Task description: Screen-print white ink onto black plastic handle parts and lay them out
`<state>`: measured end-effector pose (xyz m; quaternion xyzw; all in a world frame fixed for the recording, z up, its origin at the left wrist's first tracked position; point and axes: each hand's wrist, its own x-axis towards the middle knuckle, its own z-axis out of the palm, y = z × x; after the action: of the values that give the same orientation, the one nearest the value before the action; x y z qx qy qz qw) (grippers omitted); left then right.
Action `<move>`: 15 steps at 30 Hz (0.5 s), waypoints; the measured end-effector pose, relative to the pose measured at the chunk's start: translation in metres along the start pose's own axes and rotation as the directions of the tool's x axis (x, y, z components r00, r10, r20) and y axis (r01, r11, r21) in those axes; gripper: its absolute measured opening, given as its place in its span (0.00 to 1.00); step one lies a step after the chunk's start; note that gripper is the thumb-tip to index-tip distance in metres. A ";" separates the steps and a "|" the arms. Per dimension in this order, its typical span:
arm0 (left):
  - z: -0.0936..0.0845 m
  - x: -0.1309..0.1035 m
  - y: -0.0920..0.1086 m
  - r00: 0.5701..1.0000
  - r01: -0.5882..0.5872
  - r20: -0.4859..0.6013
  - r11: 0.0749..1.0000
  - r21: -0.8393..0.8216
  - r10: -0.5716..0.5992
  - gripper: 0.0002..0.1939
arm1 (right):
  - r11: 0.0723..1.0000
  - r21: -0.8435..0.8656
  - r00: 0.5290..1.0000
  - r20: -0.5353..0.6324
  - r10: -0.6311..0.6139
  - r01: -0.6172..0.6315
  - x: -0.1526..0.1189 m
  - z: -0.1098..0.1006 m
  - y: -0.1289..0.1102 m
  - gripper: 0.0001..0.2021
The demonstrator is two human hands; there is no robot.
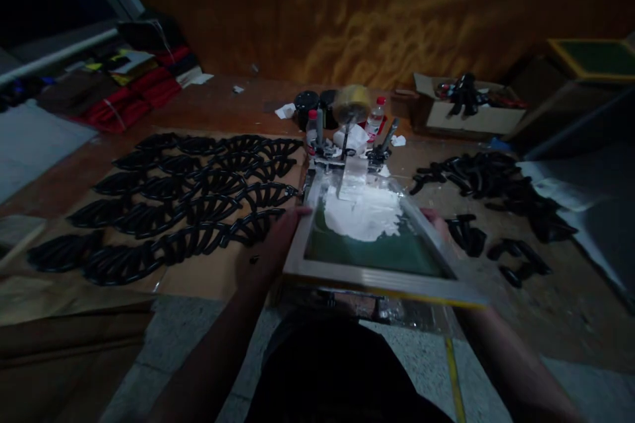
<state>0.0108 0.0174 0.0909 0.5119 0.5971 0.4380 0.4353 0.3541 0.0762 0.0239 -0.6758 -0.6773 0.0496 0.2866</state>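
A screen printing frame [377, 277] with a green mesh is in front of me, tilted, its back end at a clamp stand. White ink [364, 215] spreads over the upper mesh, and a pale squeegee [353, 178] rests in it. My left hand [292, 219] is closed at the frame's left side, most fingers hidden. My right hand [437, 223] grips the right side, partly covered by the frame. Rows of black curved handle-like parts [198, 211] lie to the left. More black parts [476, 178] are heaped loosely at the right.
Behind the frame stand bottles with red caps [378, 112], dark jars [306, 104] and crumpled white paper [353, 139]. An open cardboard box [476, 115] sits at back right. Red folded cloth [143, 99] is stacked at back left. A wooden board [278, 20] closes off the back.
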 end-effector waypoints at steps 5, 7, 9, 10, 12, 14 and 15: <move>0.011 -0.018 -0.067 0.970 0.211 0.101 0.971 0.114 -0.222 0.27 | 0.978 -0.001 0.978 -0.043 -0.206 0.206 0.038 0.004 -0.047 0.25; 0.018 -0.016 -0.086 0.963 0.227 0.105 0.957 0.181 -0.248 0.28 | 0.948 -0.062 0.947 0.089 -0.307 0.313 0.043 0.014 -0.084 0.28; 0.023 -0.012 -0.096 0.969 0.202 0.098 0.953 0.226 -0.229 0.27 | 0.940 -0.124 0.910 0.320 -0.265 0.317 0.039 0.022 -0.112 0.21; 0.024 -0.011 -0.099 0.971 0.193 0.094 0.953 0.232 -0.220 0.26 | 0.939 -0.150 0.873 0.435 -0.219 0.310 0.034 0.024 -0.121 0.16; 0.026 -0.010 -0.100 0.969 0.200 0.102 0.955 0.217 -0.226 0.25 | 0.923 -0.181 0.789 0.589 -0.175 0.340 0.017 0.025 -0.128 0.10; 0.026 -0.011 -0.100 0.964 0.224 0.106 0.957 0.182 -0.246 0.25 | 0.878 -0.143 0.708 0.655 -0.262 0.457 -0.003 0.022 -0.124 0.10; 0.026 -0.012 -0.100 0.963 0.230 0.103 0.959 0.166 -0.249 0.25 | 0.846 -0.099 0.665 0.668 -0.333 0.524 -0.012 0.018 -0.120 0.11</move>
<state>0.0146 -0.0015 -0.0110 0.4936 0.6586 0.3025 0.4807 0.2386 0.0608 0.0591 -0.4724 -0.8736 0.1046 -0.0521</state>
